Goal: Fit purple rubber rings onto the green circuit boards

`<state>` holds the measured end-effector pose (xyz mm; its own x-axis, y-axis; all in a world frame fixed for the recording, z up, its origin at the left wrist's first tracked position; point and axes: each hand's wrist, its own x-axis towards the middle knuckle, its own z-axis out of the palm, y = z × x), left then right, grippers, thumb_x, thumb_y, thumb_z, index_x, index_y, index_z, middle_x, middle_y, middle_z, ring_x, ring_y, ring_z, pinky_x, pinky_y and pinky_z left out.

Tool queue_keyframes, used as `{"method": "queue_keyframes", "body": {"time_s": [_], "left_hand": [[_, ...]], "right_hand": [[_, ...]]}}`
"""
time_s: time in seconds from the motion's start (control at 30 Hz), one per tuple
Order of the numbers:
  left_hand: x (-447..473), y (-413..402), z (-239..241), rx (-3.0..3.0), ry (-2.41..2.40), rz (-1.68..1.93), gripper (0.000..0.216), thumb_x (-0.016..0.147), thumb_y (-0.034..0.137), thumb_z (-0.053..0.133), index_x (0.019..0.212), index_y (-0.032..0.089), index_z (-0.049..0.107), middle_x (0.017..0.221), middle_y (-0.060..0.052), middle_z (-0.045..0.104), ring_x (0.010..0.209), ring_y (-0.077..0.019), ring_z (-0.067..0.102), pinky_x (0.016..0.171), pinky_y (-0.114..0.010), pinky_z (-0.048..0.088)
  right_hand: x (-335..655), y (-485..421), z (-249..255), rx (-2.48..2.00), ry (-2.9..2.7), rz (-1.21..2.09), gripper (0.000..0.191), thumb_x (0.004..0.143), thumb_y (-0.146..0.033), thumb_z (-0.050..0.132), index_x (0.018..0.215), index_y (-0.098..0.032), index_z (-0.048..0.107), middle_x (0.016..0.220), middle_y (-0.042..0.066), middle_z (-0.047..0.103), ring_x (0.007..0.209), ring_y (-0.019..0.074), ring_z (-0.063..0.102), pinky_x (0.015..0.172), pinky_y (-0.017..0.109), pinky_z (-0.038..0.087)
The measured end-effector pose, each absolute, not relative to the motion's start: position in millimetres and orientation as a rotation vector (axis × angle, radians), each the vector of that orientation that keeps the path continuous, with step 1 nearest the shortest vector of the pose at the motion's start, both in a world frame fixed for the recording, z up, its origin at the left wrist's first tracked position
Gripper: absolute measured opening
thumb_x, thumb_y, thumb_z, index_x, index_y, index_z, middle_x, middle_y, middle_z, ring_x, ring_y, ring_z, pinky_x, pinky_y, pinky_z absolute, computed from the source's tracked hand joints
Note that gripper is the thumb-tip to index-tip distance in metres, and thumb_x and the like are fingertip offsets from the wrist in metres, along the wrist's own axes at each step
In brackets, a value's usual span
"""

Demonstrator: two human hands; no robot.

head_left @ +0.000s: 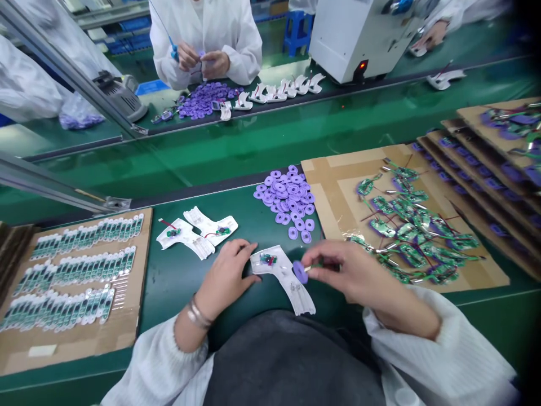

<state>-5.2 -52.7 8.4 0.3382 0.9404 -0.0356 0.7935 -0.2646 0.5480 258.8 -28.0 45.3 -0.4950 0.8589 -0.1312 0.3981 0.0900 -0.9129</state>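
My left hand (228, 270) rests on the green table with its fingers curled against the left end of a white plastic shell (287, 279), which lies flat with a small green board inside. My right hand (355, 273) pinches a purple round disc (300, 272) with a small metal part, held just over the shell's right side. Two more white shells (196, 232) with boards lie a little farther out, to the left.
A pile of purple discs (289, 200) lies ahead. Green circuit boards with wires (406, 225) cover a cardboard sheet at right, beside stacked cardboard trays (486, 163). Cardboard with rows of white parts (76, 270) sits left. Across the green conveyor (262, 141), a person in white handles parts.
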Motion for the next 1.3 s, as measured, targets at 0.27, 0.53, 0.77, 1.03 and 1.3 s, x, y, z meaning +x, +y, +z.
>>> {"method": "queue_keyframes", "body": {"time_s": [0.27,0.53,0.77,1.03,1.3], "left_hand": [[14,-44,7,1.816,1.349,0.7,0.048,0.076,0.014,0.068,0.123,0.021,0.06,0.116,-0.008,0.068,0.087,-0.0179,0.069,0.08,-0.035,0.06],[28,-44,29,1.592,1.26,0.817,0.046,0.074,0.015,0.072,0.119,0.018,0.062,0.103,-0.005,0.073,0.083,-0.0152,0.072,0.076,-0.026,0.062],[29,-45,29,1.573,1.242,0.804,0.048,0.076,0.013,0.069,0.123,0.018,0.059,0.111,-0.007,0.071,0.089,-0.0162,0.071,0.078,-0.026,0.061],[31,-47,26,1.15,1.003,0.951,0.03,0.087,0.024,0.064,0.116,0.016,0.059,0.118,-0.012,0.068,0.105,-0.0199,0.066,0.093,-0.034,0.056],[30,-48,25,1.105,1.018,0.898,0.045,0.087,0.028,0.066,0.13,0.019,0.057,0.114,-0.01,0.069,0.106,-0.0219,0.065,0.092,-0.035,0.055]], "right_hand": [[220,-41,33,-1.138,-2.021,1.058,0.016,0.084,-0.011,0.063,0.09,-0.024,0.07,0.096,0.001,0.074,0.089,0.0177,0.069,0.08,0.03,0.055],[209,-36,19,-1.01,-1.953,0.476,0.014,0.088,-0.012,0.059,0.093,-0.021,0.069,0.088,0.005,0.065,0.084,0.0176,0.06,0.075,0.032,0.052],[208,-36,15,-0.991,-1.961,0.446,0.013,0.089,-0.011,0.06,0.094,-0.02,0.068,0.089,0.005,0.066,0.085,0.0173,0.058,0.075,0.032,0.051],[210,-38,16,-0.978,-2.064,0.375,0.019,0.088,-0.005,0.058,0.099,-0.016,0.068,0.091,0.006,0.065,0.084,0.0175,0.056,0.076,0.032,0.049],[211,-40,21,-0.987,-2.111,0.333,0.02,0.088,-0.003,0.055,0.1,-0.014,0.068,0.091,0.008,0.064,0.085,0.0185,0.055,0.077,0.033,0.048]]}}
